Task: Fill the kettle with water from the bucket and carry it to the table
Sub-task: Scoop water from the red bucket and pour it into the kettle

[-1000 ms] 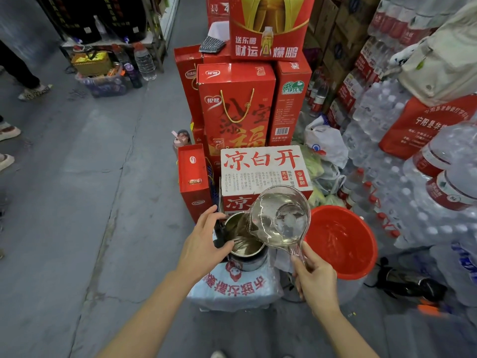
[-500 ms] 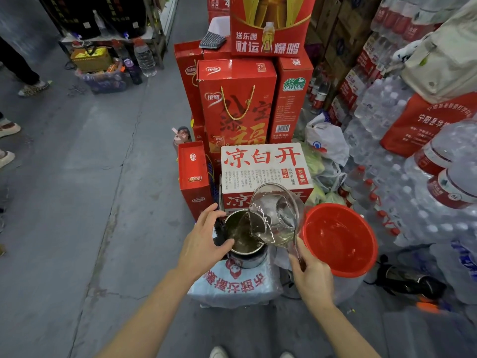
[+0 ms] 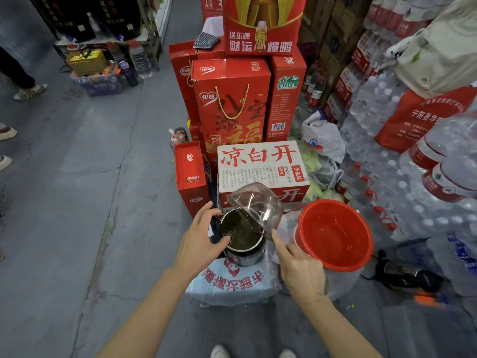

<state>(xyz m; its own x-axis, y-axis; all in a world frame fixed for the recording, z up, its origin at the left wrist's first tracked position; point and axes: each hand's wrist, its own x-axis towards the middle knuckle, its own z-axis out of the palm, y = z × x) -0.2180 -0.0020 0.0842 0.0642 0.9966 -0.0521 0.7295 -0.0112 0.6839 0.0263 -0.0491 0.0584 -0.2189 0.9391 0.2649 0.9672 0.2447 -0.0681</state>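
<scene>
A steel kettle (image 3: 249, 254) stands open on a wrapped pack of bottles, with water inside it. My left hand (image 3: 200, 242) grips its black handle and rim on the left side. My right hand (image 3: 300, 271) holds the handle of a clear plastic scoop (image 3: 258, 206), tipped steeply over the kettle's mouth so its bowl faces down and left. The red bucket (image 3: 335, 233) with water in it sits just to the right of the kettle, close to my right hand.
Red gift boxes (image 3: 229, 104) and a white carton (image 3: 260, 164) are stacked right behind the kettle. Packs of bottled water (image 3: 413, 177) rise on the right. A dark appliance (image 3: 402, 276) lies on the floor right of the bucket. Bare concrete floor spreads left, with other people's feet (image 3: 7, 133).
The scoop has tipped from nearly level and full to steeply upended over the kettle, its water poured in. My left hand has stayed on the kettle.
</scene>
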